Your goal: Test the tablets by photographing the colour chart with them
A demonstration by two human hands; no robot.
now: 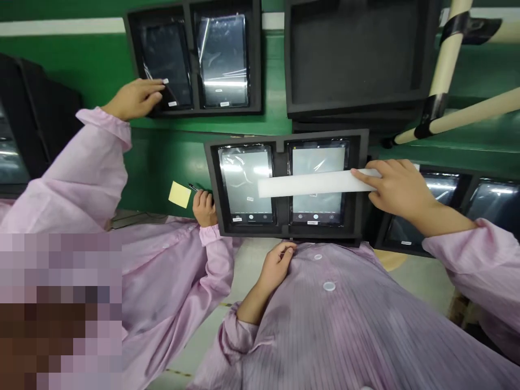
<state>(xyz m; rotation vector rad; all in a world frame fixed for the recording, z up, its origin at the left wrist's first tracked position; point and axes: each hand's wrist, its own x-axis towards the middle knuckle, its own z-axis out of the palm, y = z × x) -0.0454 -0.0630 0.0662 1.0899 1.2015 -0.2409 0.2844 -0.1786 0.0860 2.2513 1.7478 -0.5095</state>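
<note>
My right hand grips one end of a long white foam strip. The strip lies across a black foam tray, over parts of both tablets. The left tablet and right tablet have pale lit screens, dark borders and small white labels. Below the tray's near edge, my left hand rests against my pink striped smock with fingers curled together. Its palm is hidden, and nothing shows in it.
At the left, a co-worker's one hand touches a tablet in a far tray; the other is beside a yellow sticky note. An empty-looking black tray, a beige pipe frame and another tablet tray stand rightward.
</note>
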